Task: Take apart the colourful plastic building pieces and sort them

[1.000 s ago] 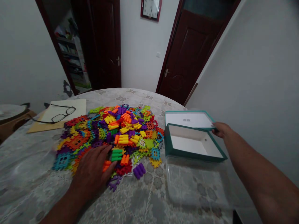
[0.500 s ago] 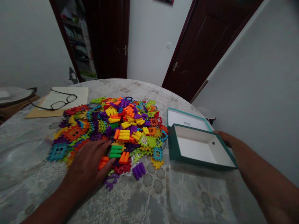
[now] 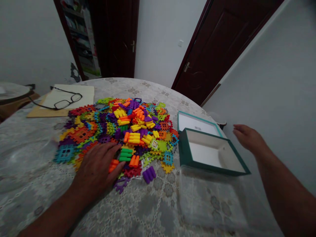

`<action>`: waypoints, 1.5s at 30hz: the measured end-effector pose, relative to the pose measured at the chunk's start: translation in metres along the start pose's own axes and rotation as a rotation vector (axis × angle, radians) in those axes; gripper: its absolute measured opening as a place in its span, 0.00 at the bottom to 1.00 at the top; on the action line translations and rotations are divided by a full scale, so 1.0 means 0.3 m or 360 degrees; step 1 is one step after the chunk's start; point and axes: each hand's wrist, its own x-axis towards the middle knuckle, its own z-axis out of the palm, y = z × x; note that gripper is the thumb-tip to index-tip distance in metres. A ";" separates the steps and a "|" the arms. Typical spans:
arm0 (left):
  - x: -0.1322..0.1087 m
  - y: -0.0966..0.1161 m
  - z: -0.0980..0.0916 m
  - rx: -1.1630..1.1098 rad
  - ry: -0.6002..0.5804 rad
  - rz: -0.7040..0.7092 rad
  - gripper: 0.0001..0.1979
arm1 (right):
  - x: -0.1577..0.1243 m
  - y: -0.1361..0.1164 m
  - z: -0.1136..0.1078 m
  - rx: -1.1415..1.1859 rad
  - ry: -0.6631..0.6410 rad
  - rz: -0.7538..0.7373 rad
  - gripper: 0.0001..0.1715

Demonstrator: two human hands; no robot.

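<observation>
A heap of colourful plastic building pieces (image 3: 118, 128) covers the middle of a round table (image 3: 153, 204) with a lace cloth. My left hand (image 3: 97, 171) lies flat on the near edge of the heap, fingers stretched out over orange and green pieces. To the right stands an open teal box (image 3: 212, 153) with a white inside, and its lid (image 3: 197, 122) lies behind it. My right hand (image 3: 248, 138) hovers just right of the box, fingers loosely extended, touching nothing.
A pair of glasses (image 3: 61, 102) lies on papers (image 3: 59, 98) at the table's far left. A clear plastic lid (image 3: 209, 200) lies in front of the box. A grey wall is close on the right, dark doors behind the table.
My right hand has let go of the box's far right corner and lifted away to the right. My left hand stays on the heap. The view tilted down a little.
</observation>
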 end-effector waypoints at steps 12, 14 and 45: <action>0.016 -0.004 0.004 0.0001 0.0041 0.0073 0.21 | -0.644 -0.425 0.108 -0.0424 -0.0098 -0.0538 0.47; 0.018 -0.005 0.005 0.0003 0.0053 0.0079 0.20 | -0.638 -0.416 0.169 -0.0491 -0.0055 -0.0438 0.45; 0.015 0.021 0.001 -0.0020 0.0054 -0.0011 0.18 | -0.512 -0.380 0.205 -0.0259 -0.0061 -0.0660 0.32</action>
